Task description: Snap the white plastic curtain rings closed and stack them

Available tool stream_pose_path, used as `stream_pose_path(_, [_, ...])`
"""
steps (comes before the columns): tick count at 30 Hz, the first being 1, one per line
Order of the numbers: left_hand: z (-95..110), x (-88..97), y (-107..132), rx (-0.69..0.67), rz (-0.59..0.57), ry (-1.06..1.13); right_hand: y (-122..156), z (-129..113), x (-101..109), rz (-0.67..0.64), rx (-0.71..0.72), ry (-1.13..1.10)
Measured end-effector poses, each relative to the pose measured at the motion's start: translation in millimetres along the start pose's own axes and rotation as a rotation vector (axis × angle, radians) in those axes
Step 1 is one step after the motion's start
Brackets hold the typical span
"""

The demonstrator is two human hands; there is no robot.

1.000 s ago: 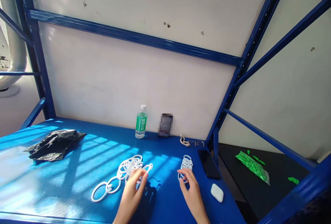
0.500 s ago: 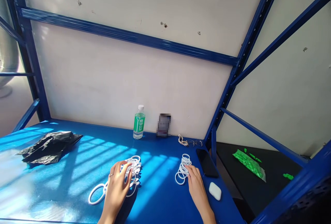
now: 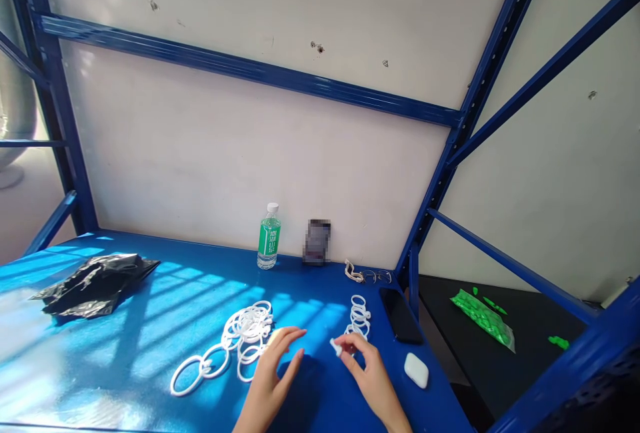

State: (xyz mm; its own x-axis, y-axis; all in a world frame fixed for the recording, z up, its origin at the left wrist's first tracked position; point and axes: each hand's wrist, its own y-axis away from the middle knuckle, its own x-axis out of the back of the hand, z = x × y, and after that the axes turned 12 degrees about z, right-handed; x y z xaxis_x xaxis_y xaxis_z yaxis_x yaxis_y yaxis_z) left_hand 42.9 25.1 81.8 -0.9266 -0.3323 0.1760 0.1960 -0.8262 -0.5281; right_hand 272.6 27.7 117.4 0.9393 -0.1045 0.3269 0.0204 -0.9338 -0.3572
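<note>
My right hand [image 3: 367, 369] pinches a white ring [image 3: 336, 347], seen only in part between thumb and fingers. Just behind that hand lies a short row of white rings [image 3: 359, 313]; whether the pinched one is linked to it I cannot tell. My left hand [image 3: 277, 373] hovers over the blue table, fingers stretched and apart, holding nothing. Beside it, to the left, a heap of white rings [image 3: 247, 326] trails off into larger linked loops [image 3: 187, 376] nearer the front.
A black plastic bag [image 3: 97, 286] lies on the left of the blue table [image 3: 190, 273]. Along the back stand a water bottle [image 3: 269, 236] and a blurred dark object [image 3: 317, 243]. Glasses [image 3: 375, 276], a black phone [image 3: 400, 315] and a white case [image 3: 416, 370] line the right side.
My left hand has left the ring heap and moved right, opening. My right hand has drawn back slightly towards me and left, with a white ring pinched.
</note>
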Motion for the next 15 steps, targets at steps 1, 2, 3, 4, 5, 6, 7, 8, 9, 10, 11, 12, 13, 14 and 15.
stream_pose_path(1, [5, -5.8, 3, 0.035, -0.038, 0.059, 3, -2, -5, -0.041, -0.018, -0.076])
stream_pose_path(2, [9, -10.8, 5, 0.067, -0.081, 0.119, 7, -3, -10, -0.082, -0.041, -0.159])
stream_pose_path(3, [13, -15.0, 7, 0.104, -0.127, 0.178, 10, -2, -16, -0.115, -0.065, -0.244])
stream_pose_path(4, [17, -18.5, 9, 0.151, -0.175, 0.237, 12, 0, -21, -0.138, -0.089, -0.324])
stream_pose_path(5, [19, -21.3, 10, 0.209, -0.23, 0.301, 14, 2, -27, -0.152, -0.112, -0.398])
stream_pose_path(6, [20, -23.9, 11, 0.277, -0.283, 0.374, 16, 4, -32, -0.163, -0.134, -0.463])
stream_pose_path(7, [20, -26.3, 12, 0.364, -0.319, 0.461, 17, 6, -37, -0.175, -0.158, -0.524])
stream_pose_path(8, [18, -28.7, 13, 0.459, -0.335, 0.555, 18, 7, -41, -0.189, -0.191, -0.588])
stream_pose_path(9, [16, -31.2, 14, 0.549, -0.339, 0.642, 19, 7, -45, -0.209, -0.238, -0.659])
stream_pose_path(10, [13, -33.6, 15, 0.626, -0.336, 0.713, 19, 7, -48, -0.229, -0.295, -0.737])
stream_pose_path(11, [11, -35.9, 17, 0.686, -0.332, 0.761, 20, 6, -51, -0.241, -0.355, -0.816])
stream_pose_path(12, [9, -37.7, 18, 0.728, -0.328, 0.791, 20, 6, -54, -0.244, -0.413, -0.891])
stream_pose_path(13, [7, -39.0, 19, 0.757, -0.324, 0.811, 21, 5, -56, -0.236, -0.462, -0.954])
stream_pose_path(14, [6, -39.7, 20, 0.776, -0.321, 0.828, 21, 5, -58, -0.225, -0.499, -1.001])
stream_pose_path(15, [7, -39.6, 21, 0.799, -0.313, 0.851, 22, 6, -60, -0.215, -0.526, -1.031])
